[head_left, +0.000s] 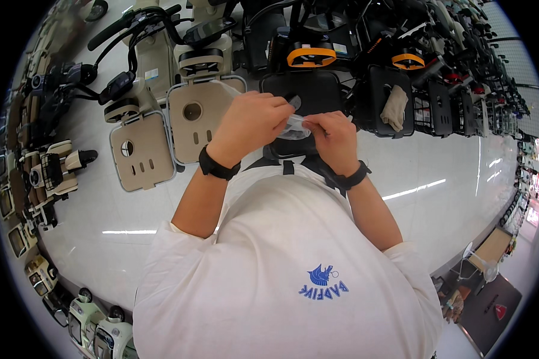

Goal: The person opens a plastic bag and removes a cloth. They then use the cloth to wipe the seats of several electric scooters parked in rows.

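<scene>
Between my two hands stretches a crumpled piece of clear plastic film (293, 128), perhaps a bag. My left hand (253, 121) is closed, pinching its left side with the fingertips. On the other side, my right hand (334, 139) grips the plastic between thumb and fingers. Both hands are raised in front of my body, over a black basket lid (308, 90) on a parked two-wheeler. Part of the plastic is hidden behind my fingers. Each wrist wears a black band.
Left of the hands stand two beige basket lids (141, 149) on two-wheelers with black handlebars (123, 30). A crumpled beige cloth (394, 107) lies on a black lid at right. Pale scooters (96, 326) line the left rim. A wooden-topped table (491, 246) stands at lower right.
</scene>
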`<state>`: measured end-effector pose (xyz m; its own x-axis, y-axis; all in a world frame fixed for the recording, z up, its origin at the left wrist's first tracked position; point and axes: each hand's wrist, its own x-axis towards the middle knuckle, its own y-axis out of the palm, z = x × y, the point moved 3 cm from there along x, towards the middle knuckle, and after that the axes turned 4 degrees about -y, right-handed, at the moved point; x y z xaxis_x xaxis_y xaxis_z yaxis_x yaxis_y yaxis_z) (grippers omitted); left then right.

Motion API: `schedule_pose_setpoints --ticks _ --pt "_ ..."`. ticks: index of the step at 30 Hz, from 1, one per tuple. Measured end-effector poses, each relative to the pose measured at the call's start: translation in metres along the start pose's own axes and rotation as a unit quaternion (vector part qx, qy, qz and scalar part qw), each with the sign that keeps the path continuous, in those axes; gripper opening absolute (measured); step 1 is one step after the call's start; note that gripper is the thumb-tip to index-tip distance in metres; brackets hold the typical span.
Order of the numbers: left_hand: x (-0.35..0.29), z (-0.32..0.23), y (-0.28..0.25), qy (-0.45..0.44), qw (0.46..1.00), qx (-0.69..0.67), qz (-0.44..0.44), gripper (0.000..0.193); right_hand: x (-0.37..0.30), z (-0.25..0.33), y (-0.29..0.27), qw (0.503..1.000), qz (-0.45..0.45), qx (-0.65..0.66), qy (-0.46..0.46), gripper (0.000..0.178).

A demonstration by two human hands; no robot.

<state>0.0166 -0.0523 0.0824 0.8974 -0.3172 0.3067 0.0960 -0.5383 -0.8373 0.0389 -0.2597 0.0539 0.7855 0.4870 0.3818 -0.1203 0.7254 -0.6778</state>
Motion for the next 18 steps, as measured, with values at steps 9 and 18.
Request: schedule_pose_setpoints --ticks 9,18 --pt "0.002 -0.006 0.004 0.023 1.0 -0.001 -0.012 0.012 0.005 0.007 -0.001 0.999 -0.011 0.038 0.001 0.009" --pt "-0.007 0.025 -0.018 0.019 0.996 0.033 -0.086 0.009 0.006 -0.007 -0.023 0.998 -0.059 0.009 0.025 0.01"
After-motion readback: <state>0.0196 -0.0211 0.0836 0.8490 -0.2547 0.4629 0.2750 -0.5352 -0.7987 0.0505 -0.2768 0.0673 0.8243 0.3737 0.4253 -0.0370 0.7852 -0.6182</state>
